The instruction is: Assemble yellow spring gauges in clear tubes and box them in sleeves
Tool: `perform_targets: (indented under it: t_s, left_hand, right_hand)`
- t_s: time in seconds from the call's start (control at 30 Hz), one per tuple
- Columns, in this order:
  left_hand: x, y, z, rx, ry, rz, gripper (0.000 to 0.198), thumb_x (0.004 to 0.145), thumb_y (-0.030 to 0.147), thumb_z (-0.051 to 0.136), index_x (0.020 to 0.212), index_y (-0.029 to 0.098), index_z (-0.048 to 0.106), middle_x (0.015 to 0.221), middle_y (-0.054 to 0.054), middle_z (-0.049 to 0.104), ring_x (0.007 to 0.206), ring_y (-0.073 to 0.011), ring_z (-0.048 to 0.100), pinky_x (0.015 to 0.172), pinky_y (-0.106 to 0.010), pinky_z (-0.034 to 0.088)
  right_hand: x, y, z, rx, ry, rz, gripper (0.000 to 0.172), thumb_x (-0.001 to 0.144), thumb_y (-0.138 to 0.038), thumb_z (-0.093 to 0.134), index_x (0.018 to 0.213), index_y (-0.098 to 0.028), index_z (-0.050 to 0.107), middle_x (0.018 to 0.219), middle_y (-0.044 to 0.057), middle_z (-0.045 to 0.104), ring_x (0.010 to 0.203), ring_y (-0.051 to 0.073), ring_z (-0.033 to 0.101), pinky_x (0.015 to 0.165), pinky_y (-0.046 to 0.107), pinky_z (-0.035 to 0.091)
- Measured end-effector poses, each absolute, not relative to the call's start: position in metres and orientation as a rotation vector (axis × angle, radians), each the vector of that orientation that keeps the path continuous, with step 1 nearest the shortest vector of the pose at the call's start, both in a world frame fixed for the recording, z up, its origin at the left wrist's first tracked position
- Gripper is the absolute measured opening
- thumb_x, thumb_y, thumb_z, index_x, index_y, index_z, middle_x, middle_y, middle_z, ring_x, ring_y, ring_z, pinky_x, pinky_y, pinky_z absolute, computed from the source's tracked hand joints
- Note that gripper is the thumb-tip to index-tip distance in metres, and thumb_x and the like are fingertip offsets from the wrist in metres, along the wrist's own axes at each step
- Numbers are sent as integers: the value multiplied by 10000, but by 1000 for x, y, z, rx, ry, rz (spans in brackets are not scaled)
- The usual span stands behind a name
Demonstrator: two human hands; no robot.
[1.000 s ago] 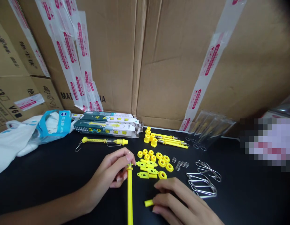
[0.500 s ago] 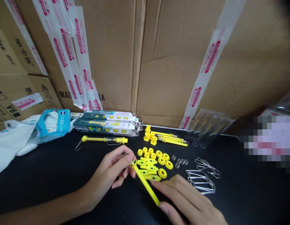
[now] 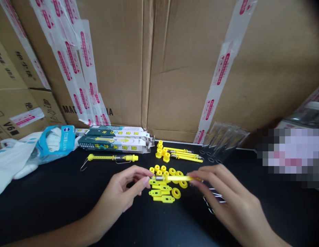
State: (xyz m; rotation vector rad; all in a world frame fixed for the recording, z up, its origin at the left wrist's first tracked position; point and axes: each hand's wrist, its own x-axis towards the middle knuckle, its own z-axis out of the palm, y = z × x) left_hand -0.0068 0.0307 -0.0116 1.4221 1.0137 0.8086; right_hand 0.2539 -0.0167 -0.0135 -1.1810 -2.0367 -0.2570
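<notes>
Short of the back edge of the desk (image 3: 180,226), the left hand (image 3: 129,188) apparently pinches the spring (image 3: 158,178) end of a yellow rod (image 3: 178,178), the right hand (image 3: 231,197) its other tip; slipping fingers could scatter the yellow pieces (image 3: 159,198).

Over there the one camera sits at head height, looking forward and steeply down past the left hand (image 3: 124,188) and right hand (image 3: 230,193), both quite near it, across the black tabletop (image 3: 51,199) to the upright cardboard (image 3: 118,65) close behind.
</notes>
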Motion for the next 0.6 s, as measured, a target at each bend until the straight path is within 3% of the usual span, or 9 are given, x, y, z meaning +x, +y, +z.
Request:
perform_targets:
  t_s: [0.2,0.3,0.4,0.53,0.6]
  left_hand:
    - [-6,32,-11,1438,1065,828,375,808,547,665,883,180,649,698,50,502,355,-12,265,317,-169,187]
    - [-13,35,-12,1643,1104,905,261,875,453,635,855,195,665,715,24,545,449,-68,412,366,-178,290]
    - [-28,47,-11,2075,1154,1076,147,912,330,615,857,211,681,794,-17,612,686,-150,577,519,-207,442]
    - [-51,70,-10,2723,1105,1103,126,951,264,590,1000,205,691,958,-57,693,874,-204,620,815,-321,501]
    - [-58,78,-10,2914,1109,1049,171,984,261,544,1023,178,688,969,-75,710,916,-232,637,863,-364,492]
  right_hand:
    - [291,4,-9,-1422,-1816,-234,279,996,-436,508,955,-223,683,944,73,699,814,226,688,720,351,551]
    - [299,8,-8,-1502,-1635,-48,366,928,-561,558,905,-225,700,881,63,750,738,230,720,655,335,582]
    - [301,7,-4,-1458,-1535,-10,332,913,-524,605,936,-205,694,900,71,776,764,226,754,713,316,618]
    - [298,2,3,-1404,-1441,-93,233,916,-396,642,1013,-193,699,944,85,746,785,205,730,762,299,609]
    - [297,0,3,-1393,-1439,-152,222,925,-372,628,1040,-191,686,975,87,733,817,206,725,801,309,606]
